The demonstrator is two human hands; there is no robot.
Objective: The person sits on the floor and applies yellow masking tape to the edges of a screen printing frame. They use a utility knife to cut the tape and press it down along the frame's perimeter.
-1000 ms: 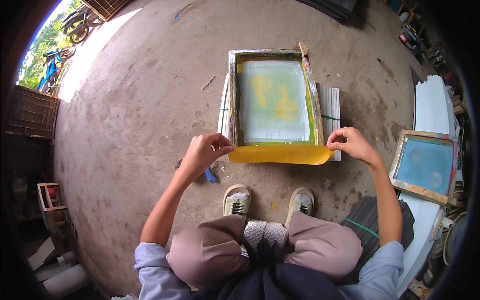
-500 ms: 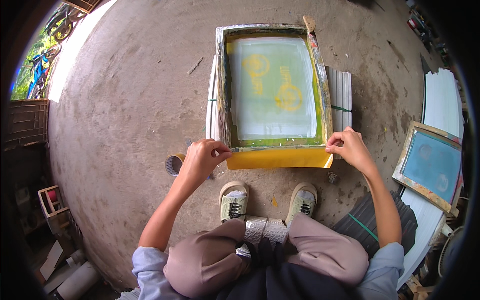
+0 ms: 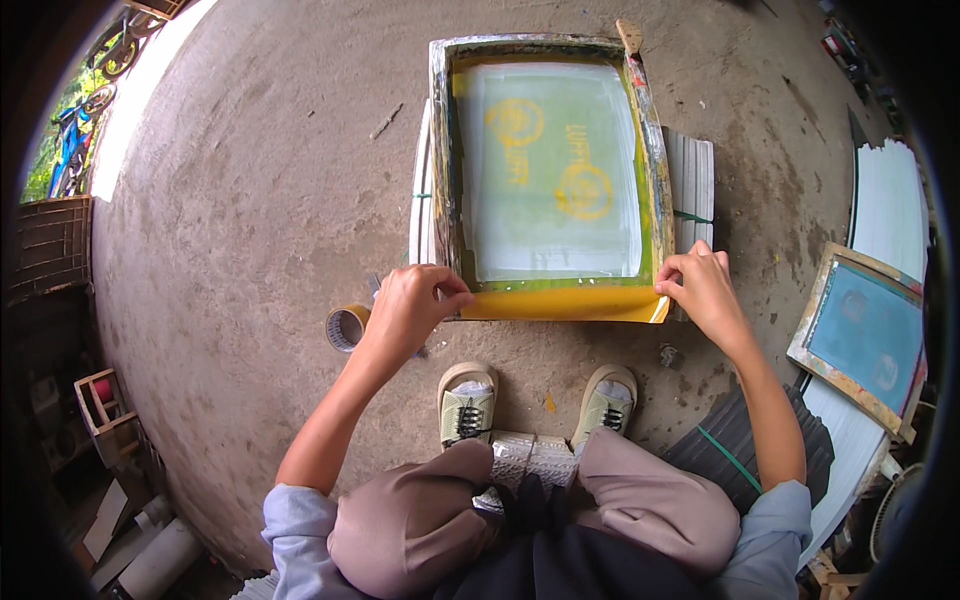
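Note:
A wooden screen-printing frame lies before me, its pale green mesh marked with yellow round designs. Across its near side runs a wide yellow strip of tape, covering the near bar. My left hand pinches the strip's left end at the frame's near left corner. At the near right corner my right hand pinches the other end, where a bit of tape curls up. How firmly the strip sticks, I cannot tell.
A tape roll stands on the floor by my left forearm. Banded pale stacks show beside the frame. To the right are a blue screen frame and a dark banded stack. My shoes are close in front.
Both hands have shifted slightly away from me. The tape strip, which hung out in front of the near bar, now lies over that bar.

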